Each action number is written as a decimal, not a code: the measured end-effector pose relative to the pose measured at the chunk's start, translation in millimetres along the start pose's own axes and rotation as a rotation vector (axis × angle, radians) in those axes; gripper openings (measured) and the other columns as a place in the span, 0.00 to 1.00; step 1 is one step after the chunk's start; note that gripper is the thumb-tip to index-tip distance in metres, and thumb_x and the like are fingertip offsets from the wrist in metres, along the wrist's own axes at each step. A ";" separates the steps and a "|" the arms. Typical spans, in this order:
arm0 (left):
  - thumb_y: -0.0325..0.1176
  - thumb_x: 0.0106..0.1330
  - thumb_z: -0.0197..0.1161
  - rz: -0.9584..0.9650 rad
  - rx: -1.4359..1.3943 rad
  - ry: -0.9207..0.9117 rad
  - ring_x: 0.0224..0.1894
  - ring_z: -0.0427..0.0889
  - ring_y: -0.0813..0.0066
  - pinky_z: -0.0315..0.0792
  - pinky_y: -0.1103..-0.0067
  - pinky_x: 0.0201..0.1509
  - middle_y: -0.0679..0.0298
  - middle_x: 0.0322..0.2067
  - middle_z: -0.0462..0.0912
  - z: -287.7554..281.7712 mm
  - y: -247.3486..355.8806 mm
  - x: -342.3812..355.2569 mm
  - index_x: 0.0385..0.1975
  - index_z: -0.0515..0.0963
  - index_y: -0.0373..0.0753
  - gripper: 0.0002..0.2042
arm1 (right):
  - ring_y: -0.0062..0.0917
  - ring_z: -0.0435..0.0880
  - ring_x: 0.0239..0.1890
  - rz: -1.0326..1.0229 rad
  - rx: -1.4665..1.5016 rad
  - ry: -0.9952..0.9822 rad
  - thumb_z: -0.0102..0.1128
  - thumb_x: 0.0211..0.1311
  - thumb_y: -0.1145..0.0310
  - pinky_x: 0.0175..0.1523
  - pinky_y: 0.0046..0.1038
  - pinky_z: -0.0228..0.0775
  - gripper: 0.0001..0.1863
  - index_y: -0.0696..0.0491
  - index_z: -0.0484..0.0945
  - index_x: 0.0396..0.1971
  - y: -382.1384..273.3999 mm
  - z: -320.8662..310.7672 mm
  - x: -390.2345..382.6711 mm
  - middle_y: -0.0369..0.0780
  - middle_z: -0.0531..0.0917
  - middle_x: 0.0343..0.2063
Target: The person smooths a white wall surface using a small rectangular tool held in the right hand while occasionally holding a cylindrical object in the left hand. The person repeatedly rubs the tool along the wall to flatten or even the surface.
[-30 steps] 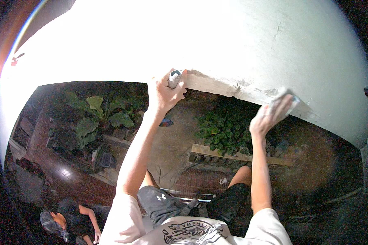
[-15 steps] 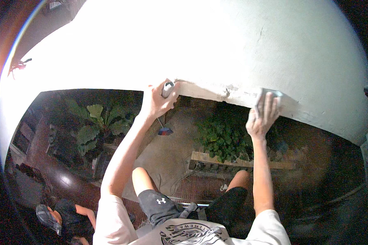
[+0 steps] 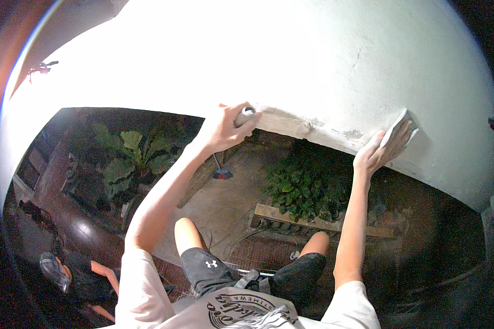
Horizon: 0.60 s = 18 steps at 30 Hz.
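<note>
My left hand [image 3: 229,129] is closed around a small grey roll with a dark hollow end [image 3: 246,115], resting at the lower edge of the white wall [image 3: 335,71]. Farther right, my right hand [image 3: 380,149] presses a flat grey sheet, which looks like folded sandpaper [image 3: 396,125], against the wall just above that edge. The fingers lie along the sheet, with the thumb on its near side. Between my hands the edge shows rough, chipped patches [image 3: 310,127]. Strong light washes out the wall's left part.
Far below are a ground area [image 3: 225,200], leafy plants [image 3: 307,183], a broom with a blue and red head [image 3: 223,174] and a wooden plank [image 3: 335,223]. A co-worker in a dark cap [image 3: 56,271] is at the lower left. My bare knees [image 3: 188,233] show beneath my arms.
My right hand has slid the sheet to the right along the wall, and the sheet is now tilted. My left hand has shifted slightly right with the roll. The view has moved a little.
</note>
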<state>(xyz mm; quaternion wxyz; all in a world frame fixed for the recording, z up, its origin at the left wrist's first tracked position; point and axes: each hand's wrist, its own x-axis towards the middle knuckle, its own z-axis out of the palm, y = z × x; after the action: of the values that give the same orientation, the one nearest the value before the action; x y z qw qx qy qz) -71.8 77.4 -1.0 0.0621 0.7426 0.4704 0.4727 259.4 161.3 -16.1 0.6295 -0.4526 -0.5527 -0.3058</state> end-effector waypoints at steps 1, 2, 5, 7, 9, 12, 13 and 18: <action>0.38 0.68 0.59 0.051 0.097 -0.004 0.17 0.80 0.79 0.74 0.82 0.22 0.63 0.16 0.81 -1.5 5.2 2.8 0.33 0.78 0.36 0.11 | 0.46 0.46 0.73 -0.120 0.046 0.009 0.32 0.73 0.55 0.73 0.51 0.28 0.29 0.54 0.55 0.69 -2.5 2.1 4.7 0.46 0.52 0.71; 0.39 0.68 0.60 0.097 0.184 -0.013 0.17 0.80 0.79 0.75 0.82 0.22 0.63 0.17 0.81 -0.8 9.5 5.5 0.34 0.79 0.37 0.11 | 0.46 0.46 0.73 -0.163 0.080 -0.008 0.33 0.73 0.56 0.73 0.51 0.29 0.29 0.54 0.55 0.69 -7.9 3.3 4.0 0.46 0.52 0.71; 0.42 0.65 0.62 0.062 0.229 -0.070 0.18 0.81 0.79 0.75 0.82 0.23 0.63 0.16 0.80 1.5 19.5 11.7 0.34 0.78 0.37 0.12 | 0.39 0.52 0.73 -0.566 0.048 -0.260 0.46 0.67 0.61 0.74 0.51 0.32 0.30 0.44 0.58 0.69 -28.1 1.4 -0.9 0.36 0.57 0.71; 0.42 0.65 0.63 0.079 0.133 -0.091 0.20 0.81 0.80 0.75 0.81 0.23 0.65 0.16 0.80 1.1 20.5 14.3 0.33 0.78 0.37 0.13 | 0.36 0.53 0.72 -0.984 0.022 -0.371 0.50 0.64 0.62 0.73 0.51 0.33 0.30 0.38 0.61 0.68 -34.1 -2.8 3.7 0.32 0.59 0.70; 0.43 0.66 0.62 -0.041 0.115 -0.113 0.21 0.82 0.82 0.76 0.81 0.23 0.65 0.17 0.80 -0.5 18.7 14.7 0.34 0.78 0.37 0.13 | 0.34 0.49 0.73 -0.860 -0.028 -0.321 0.45 0.68 0.60 0.75 0.48 0.31 0.29 0.39 0.59 0.69 -29.7 -4.7 17.7 0.32 0.58 0.70; 0.43 0.68 0.60 -0.074 0.018 -0.110 0.22 0.82 0.82 0.76 0.81 0.24 0.65 0.18 0.81 -1.2 14.6 13.6 0.34 0.78 0.35 0.14 | 0.35 0.46 0.74 -0.364 0.066 -0.051 0.39 0.71 0.56 0.75 0.47 0.29 0.29 0.47 0.54 0.70 -12.9 -1.5 29.8 0.37 0.55 0.71; 0.43 0.68 0.60 -0.121 -0.019 -0.119 0.22 0.81 0.82 0.77 0.81 0.25 0.65 0.18 0.81 -0.4 13.5 11.6 0.34 0.78 0.35 0.15 | 0.35 0.45 0.74 -0.066 0.120 0.005 0.38 0.72 0.56 0.75 0.47 0.28 0.30 0.50 0.52 0.70 -4.0 -2.1 31.0 0.39 0.54 0.71; 0.43 0.68 0.59 -0.164 -0.091 -0.213 0.22 0.82 0.79 0.78 0.80 0.28 0.63 0.21 0.83 -8.8 8.1 8.9 0.34 0.78 0.34 0.15 | 0.35 0.51 0.73 -0.805 -0.113 -0.237 0.41 0.69 0.57 0.73 0.52 0.31 0.29 0.47 0.59 0.68 30.7 -13.3 7.2 0.37 0.58 0.70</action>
<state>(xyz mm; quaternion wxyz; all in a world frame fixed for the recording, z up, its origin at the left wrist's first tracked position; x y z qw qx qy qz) -72.3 76.5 13.8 0.1836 0.7440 0.4984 0.4054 293.6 162.4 -15.9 0.3661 -0.2662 -0.7362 -0.5031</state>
